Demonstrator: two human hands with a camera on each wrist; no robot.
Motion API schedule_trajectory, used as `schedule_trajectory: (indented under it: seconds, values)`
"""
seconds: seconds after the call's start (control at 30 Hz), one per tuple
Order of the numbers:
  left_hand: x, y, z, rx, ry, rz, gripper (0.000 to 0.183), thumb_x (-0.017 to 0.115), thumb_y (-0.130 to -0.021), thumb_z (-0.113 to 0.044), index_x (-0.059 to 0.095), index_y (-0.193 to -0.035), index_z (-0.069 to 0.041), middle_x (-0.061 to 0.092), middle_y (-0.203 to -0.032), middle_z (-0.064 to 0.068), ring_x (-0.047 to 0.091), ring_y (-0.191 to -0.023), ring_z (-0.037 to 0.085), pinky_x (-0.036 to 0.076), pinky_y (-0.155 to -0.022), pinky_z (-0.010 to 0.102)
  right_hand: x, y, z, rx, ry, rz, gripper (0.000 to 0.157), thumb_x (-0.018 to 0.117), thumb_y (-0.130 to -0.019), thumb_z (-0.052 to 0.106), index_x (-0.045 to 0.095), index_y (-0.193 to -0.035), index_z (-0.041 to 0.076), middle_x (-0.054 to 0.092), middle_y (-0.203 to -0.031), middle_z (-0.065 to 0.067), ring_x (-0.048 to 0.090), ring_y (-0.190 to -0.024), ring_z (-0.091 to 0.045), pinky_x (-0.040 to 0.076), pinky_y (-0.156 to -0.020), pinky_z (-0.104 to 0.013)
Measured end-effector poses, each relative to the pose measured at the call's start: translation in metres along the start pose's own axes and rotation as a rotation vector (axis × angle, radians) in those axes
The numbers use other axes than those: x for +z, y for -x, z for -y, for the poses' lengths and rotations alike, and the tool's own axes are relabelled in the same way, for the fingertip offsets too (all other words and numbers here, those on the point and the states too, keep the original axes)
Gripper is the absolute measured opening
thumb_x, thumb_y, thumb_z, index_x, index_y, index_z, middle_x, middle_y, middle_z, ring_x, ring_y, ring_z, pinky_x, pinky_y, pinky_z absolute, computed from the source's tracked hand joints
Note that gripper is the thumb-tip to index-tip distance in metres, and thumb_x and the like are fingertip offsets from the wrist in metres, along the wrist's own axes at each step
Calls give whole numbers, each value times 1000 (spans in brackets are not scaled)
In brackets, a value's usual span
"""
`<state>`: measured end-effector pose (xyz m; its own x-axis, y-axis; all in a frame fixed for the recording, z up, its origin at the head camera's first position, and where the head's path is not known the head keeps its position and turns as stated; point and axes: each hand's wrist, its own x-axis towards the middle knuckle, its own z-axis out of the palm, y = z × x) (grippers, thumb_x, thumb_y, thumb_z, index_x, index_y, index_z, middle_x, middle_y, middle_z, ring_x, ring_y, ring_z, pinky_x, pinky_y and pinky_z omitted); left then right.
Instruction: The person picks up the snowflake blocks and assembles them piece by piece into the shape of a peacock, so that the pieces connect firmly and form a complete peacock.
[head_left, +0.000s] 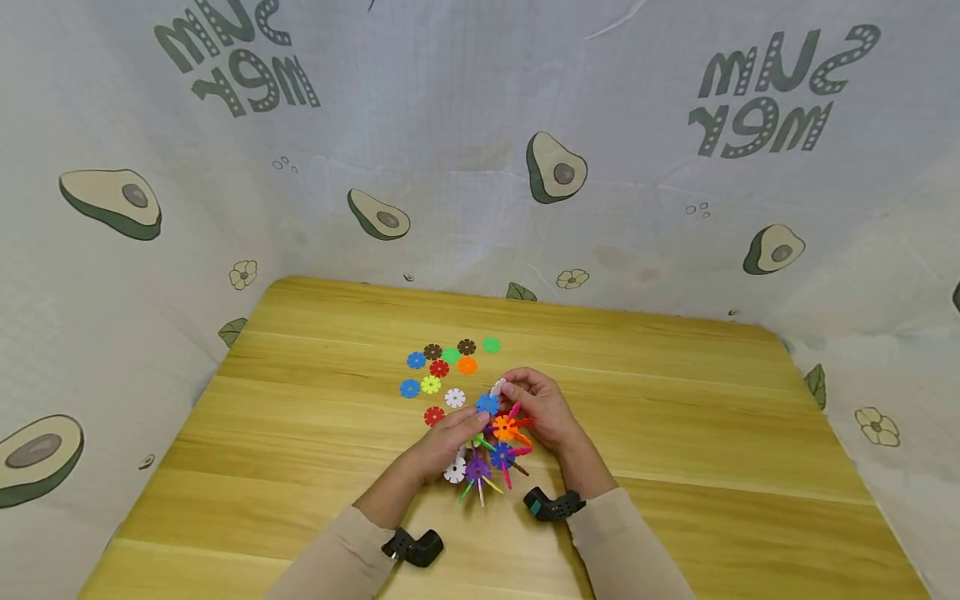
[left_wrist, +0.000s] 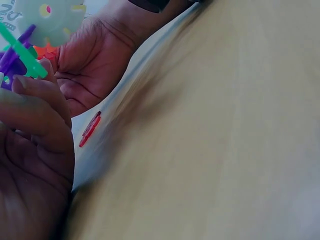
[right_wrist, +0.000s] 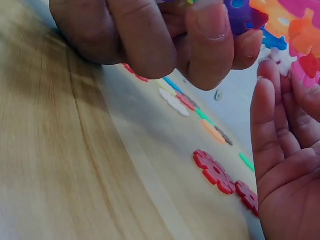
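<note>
A cluster of interlocking snowflake discs [head_left: 477,469] in purple, orange, blue, pink and other colours is held between both hands over the table. My left hand [head_left: 442,443] grips its left side, thumb near a blue disc [head_left: 487,404] at the cluster's far end. With thumb and fingers, my right hand [head_left: 550,412] pinches a white disc [head_left: 497,387] right at the blue one's edge. In the left wrist view, a green disc [left_wrist: 25,52] and a purple one stick out by the left fingertips. The right wrist view shows orange and pink discs above the right palm [right_wrist: 292,185].
Loose discs lie flat beyond the hands on the wooden table [head_left: 300,400], among them a white disc [head_left: 455,397], a red disc [head_left: 434,415], an orange disc [head_left: 467,365] and a green disc [head_left: 491,344]. A printed cloth [head_left: 465,158] hangs behind the table.
</note>
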<state>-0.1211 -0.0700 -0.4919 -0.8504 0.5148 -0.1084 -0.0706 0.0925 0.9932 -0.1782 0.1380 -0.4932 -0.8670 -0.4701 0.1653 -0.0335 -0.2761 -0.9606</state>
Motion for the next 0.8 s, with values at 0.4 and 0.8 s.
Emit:
schedule_trajectory:
  seconds: [0.4, 0.8]
  values:
    - [-3, 0, 0, 4, 12, -30, 57, 34, -110, -43, 50, -144, 0, 57, -141, 22, 52, -134, 30, 38, -120, 50, 1, -1, 2, 44, 108, -105, 21, 61, -103, 13, 70, -116, -1, 78, -99, 8, 73, -83, -4, 63, -74, -20]
    - [-11, -6, -1, 130, 169, -475, 34, 41, -108, -28, 57, -109, 3, 63, -96, 1, 55, -95, 13, 47, -91, 26, -10, 2, 9, 151, 980, -91, 20, 87, -83, 26, 80, -101, 20, 66, -103, 0, 51, -103, -20, 45, -85, -33]
